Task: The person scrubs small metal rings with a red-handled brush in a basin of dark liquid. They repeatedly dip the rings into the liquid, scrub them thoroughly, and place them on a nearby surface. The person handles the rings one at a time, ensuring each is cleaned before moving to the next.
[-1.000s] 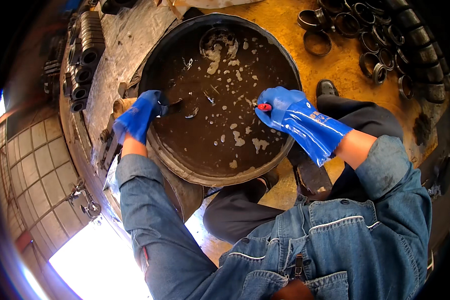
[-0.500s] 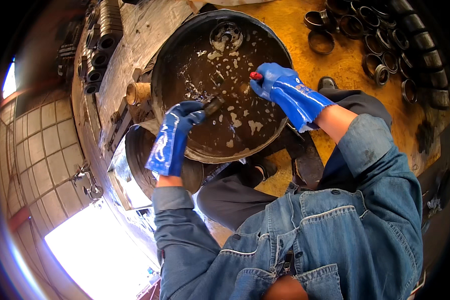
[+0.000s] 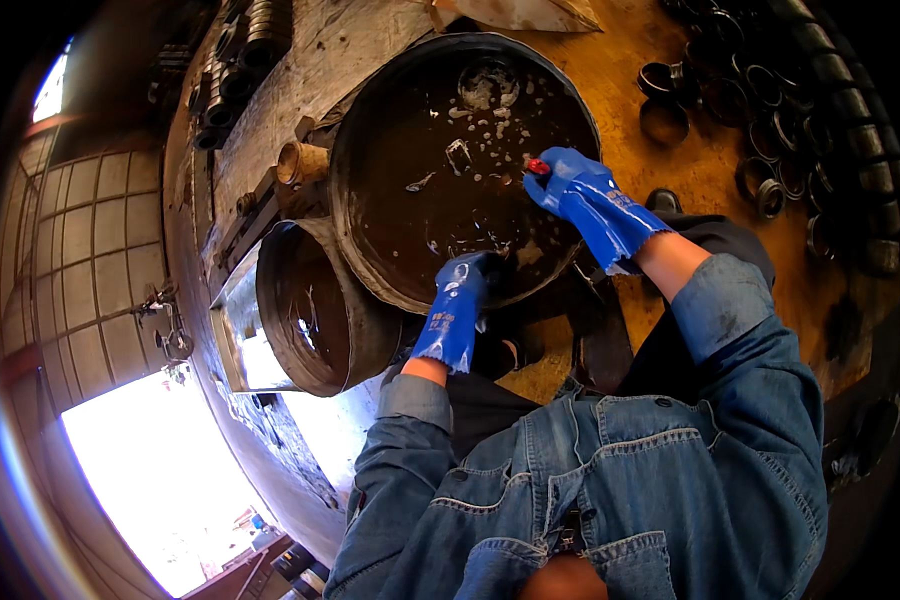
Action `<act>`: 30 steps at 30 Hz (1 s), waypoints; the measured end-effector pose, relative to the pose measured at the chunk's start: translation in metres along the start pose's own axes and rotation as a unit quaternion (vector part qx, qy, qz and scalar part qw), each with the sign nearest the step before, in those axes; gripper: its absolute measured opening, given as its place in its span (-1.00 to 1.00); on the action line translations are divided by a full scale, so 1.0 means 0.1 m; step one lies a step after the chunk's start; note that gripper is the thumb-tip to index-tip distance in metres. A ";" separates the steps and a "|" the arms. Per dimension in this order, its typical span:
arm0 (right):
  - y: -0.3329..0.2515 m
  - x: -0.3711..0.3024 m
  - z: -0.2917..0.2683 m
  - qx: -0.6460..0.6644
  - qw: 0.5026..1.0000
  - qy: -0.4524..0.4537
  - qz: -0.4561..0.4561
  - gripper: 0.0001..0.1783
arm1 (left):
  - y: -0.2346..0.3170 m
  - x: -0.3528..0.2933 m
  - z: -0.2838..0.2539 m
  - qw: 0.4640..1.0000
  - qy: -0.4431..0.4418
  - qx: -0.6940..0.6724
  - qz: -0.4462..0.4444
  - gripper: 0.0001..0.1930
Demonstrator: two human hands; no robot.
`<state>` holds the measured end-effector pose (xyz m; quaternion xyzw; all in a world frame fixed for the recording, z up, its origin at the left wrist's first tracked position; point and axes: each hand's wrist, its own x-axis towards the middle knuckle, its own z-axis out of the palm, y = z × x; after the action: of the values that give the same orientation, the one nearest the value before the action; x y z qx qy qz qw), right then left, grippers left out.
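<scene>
My right hand [image 3: 570, 185], in a blue rubber glove, is closed around a red-handled tool [image 3: 537, 166] over the right side of a large round basin [image 3: 342, 225]. The tool's working end is hard to make out. Dark brown liquid with patches of foam lies in the basin. At the near rim, my left hand [image 3: 457, 300], gloved the same way, reaches down with its fingers curled. Its fingertips are dark and partly hidden, so what they hold cannot be made out. A submerged round shape [image 3: 488, 85] shows at the far side.
To the basin's left stands a smaller drum [image 3: 342, 300] with dark liquid inside. A rusty cylinder [image 3: 302, 163] sits above it. Many dark metal rings [image 3: 664, 120] lie on the yellowish floor at right, beside stacked rings [image 3: 875, 180]. More stacked parts [image 3: 265, 35] are at the upper left.
My left hand has moved right and nearer to me, from the basin's left side to its near rim. The dark metal piece seen in it earlier no longer shows. My right hand keeps the red-handled tool.
</scene>
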<state>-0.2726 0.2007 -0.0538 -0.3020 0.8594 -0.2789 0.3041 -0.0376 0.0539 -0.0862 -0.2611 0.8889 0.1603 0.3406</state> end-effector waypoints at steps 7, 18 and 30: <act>0.06 0.07 0.07 -0.018 1.000 -0.020 -0.011 -0.60 | 0.23 -0.24 -0.80 0.964 0.086 -0.249 -0.034 -0.51; 0.06 0.01 0.16 -0.015 0.998 -0.033 -0.053 -0.71 | -1.38 1.68 -1.76 0.965 0.254 0.059 -0.040 -0.19; -0.13 0.02 0.23 0.014 0.993 -0.111 -0.031 -0.69 | -1.33 2.46 -1.92 0.961 0.190 0.175 -0.096 -0.55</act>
<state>-0.2541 0.1842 -0.0612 -0.3532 0.8067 -0.2644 0.3932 -0.2168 -0.2305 -0.1320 -0.3074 0.9220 -0.0837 0.2199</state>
